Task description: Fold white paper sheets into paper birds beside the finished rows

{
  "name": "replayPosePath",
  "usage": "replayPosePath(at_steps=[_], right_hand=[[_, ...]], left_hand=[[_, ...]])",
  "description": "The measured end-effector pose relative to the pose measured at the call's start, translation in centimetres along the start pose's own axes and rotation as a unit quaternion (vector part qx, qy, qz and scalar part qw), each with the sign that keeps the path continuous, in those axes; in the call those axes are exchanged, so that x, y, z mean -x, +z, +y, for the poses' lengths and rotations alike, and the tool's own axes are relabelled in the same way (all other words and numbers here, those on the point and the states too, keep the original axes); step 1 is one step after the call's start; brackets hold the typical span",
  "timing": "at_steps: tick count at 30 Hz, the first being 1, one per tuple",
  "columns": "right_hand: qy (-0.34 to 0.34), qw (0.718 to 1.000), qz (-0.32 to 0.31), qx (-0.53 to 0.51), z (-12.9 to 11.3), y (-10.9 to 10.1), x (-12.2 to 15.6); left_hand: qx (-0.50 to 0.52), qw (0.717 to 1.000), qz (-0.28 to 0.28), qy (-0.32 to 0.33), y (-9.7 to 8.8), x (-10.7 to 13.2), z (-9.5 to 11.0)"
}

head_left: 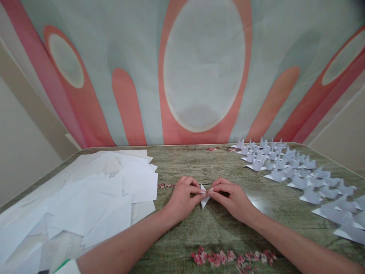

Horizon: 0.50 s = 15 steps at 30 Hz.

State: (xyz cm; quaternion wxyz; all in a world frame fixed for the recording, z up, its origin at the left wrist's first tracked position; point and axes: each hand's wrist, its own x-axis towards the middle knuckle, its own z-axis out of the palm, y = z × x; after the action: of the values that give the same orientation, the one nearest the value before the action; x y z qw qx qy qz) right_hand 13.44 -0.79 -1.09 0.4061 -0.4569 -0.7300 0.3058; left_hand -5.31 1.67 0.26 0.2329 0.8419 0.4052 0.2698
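Observation:
A small folded white paper piece [204,198] sits between my two hands at the middle of the table. My left hand [184,196] pinches its left side with fingers curled closed. My right hand [229,197] pinches its right side, fingers also closed. Both hands rest on the wood-patterned tablecloth [211,228], thumbs and forefingers meeting at the paper. Only the paper's top and bottom points show; its middle is hidden by my fingertips.
A loose heap of white paper sheets [94,194] covers the table's left side. Several folded paper figures [296,171] stand in rows on the right. A patterned fabric backdrop [203,68] hangs behind the far edge. Floral print [234,258] runs along the near edge.

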Motion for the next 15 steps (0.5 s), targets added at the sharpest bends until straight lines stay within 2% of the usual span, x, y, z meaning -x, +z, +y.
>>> replayPosePath(at_steps=[4,15], right_hand=[[0.023,1.0,-0.006,-0.003,0.22,-0.04,-0.05],[0.015,1.0,0.006,0.002,-0.06,0.17,-0.1]], left_hand=[[0.023,1.0,0.002,-0.016,0.0,-0.01,-0.06],[0.034,0.999,0.021,-0.028,0.05,-0.03,0.15]])
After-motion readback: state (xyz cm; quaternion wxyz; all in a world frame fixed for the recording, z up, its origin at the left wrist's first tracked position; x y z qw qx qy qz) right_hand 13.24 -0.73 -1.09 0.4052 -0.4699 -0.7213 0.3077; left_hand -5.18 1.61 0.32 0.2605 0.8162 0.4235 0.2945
